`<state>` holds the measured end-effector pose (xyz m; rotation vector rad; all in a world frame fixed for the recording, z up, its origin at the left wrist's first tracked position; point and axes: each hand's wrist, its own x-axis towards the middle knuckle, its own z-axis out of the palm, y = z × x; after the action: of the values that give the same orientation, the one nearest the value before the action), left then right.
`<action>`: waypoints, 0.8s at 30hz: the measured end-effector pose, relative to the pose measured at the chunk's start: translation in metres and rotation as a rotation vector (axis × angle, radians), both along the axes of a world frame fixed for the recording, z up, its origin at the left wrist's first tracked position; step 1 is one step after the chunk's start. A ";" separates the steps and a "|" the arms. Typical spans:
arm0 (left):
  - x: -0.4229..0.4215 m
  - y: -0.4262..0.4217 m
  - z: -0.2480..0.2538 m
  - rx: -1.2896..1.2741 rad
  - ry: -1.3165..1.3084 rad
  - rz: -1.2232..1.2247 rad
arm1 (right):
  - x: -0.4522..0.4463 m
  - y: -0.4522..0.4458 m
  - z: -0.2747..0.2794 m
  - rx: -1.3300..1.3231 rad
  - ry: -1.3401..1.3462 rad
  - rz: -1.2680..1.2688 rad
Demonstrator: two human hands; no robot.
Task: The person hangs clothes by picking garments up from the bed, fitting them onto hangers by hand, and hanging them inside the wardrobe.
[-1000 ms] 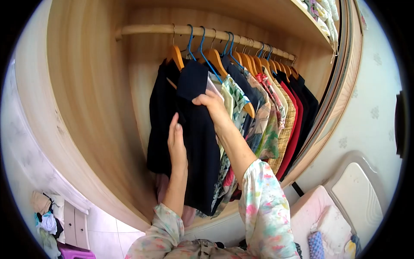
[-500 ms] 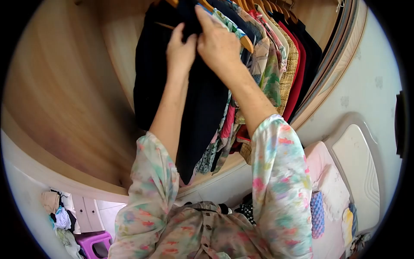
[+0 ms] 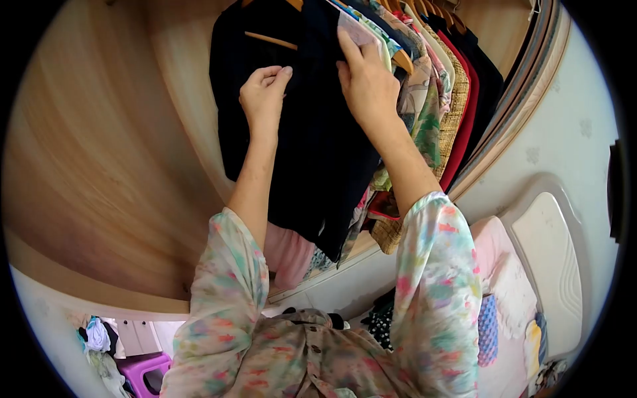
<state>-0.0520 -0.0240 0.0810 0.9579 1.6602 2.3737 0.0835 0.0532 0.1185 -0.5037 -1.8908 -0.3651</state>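
A dark navy or black jacket hangs facing me at the near end of the clothes rail, its front parted at the top. Part of its wooden hanger shows in the opening. My left hand is closed in a pinch against the jacket front, apparently on its edge; the cloth between the fingertips is hard to see. At the shoulder side, my right hand rests with index finger stretched and thumb apart, touching the jacket beside a pale pink cloth. A pink garment shows below the jacket's hem.
More clothes hang behind on the right, including a tan woven jacket and a red garment. The wooden wardrobe wall curves along the left. A bed headboard stands lower right, a purple stool lower left.
Both hands have come down from the hanger top and moved apart. My left hand has closed into a pinch. The jacket now faces me more broadly, and the pink garment below it has come into view.
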 end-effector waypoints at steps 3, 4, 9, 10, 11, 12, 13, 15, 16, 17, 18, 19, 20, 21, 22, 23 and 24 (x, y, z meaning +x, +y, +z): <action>0.007 -0.002 -0.008 0.082 0.274 0.298 | -0.002 -0.005 -0.007 0.103 -0.051 -0.022; 0.008 -0.001 -0.013 0.045 0.322 0.350 | -0.004 -0.005 -0.010 0.137 -0.059 -0.027; 0.006 0.006 -0.034 -0.001 0.246 0.531 | -0.005 -0.019 -0.019 -0.083 -0.101 0.079; 0.002 0.007 -0.034 0.031 0.148 0.533 | -0.005 -0.023 -0.018 -0.102 -0.104 0.092; -0.006 0.008 -0.032 0.097 0.205 0.647 | -0.005 -0.025 -0.017 -0.125 -0.110 0.101; -0.014 0.004 -0.025 0.161 0.261 0.754 | -0.004 -0.027 -0.016 -0.152 -0.115 0.103; -0.020 0.000 -0.015 0.192 0.219 0.805 | -0.003 -0.028 -0.016 -0.128 -0.096 0.117; -0.026 -0.005 -0.008 0.151 0.080 0.699 | 0.000 -0.034 -0.013 -0.151 -0.085 0.108; -0.027 -0.002 -0.009 0.135 0.045 0.660 | 0.001 -0.036 -0.013 -0.164 -0.077 0.100; -0.024 0.000 -0.014 0.141 0.153 0.628 | 0.003 -0.036 -0.013 -0.165 -0.048 0.090; -0.022 0.006 -0.024 0.065 0.181 0.675 | 0.004 -0.033 -0.018 -0.102 0.014 0.101; -0.022 0.016 -0.040 -0.011 0.212 0.716 | 0.006 -0.033 -0.023 -0.118 0.035 0.112; -0.020 0.027 -0.057 -0.086 0.246 0.745 | 0.011 -0.036 -0.030 -0.135 0.057 0.111; -0.031 0.032 -0.081 -0.138 0.238 0.617 | 0.015 -0.041 -0.036 -0.186 0.071 0.128; -0.039 0.043 -0.103 -0.180 0.224 0.593 | 0.019 -0.046 -0.045 -0.235 0.089 0.122; -0.037 0.050 -0.120 -0.184 0.176 0.499 | 0.026 -0.050 -0.060 -0.323 0.057 0.101; -0.059 0.067 -0.159 -0.221 0.123 0.421 | 0.032 -0.055 -0.078 -0.327 0.077 0.168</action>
<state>-0.1107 0.0429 -0.0783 0.7931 2.3130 2.3272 0.1160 -0.0018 0.0402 -0.5611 -1.9105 0.0749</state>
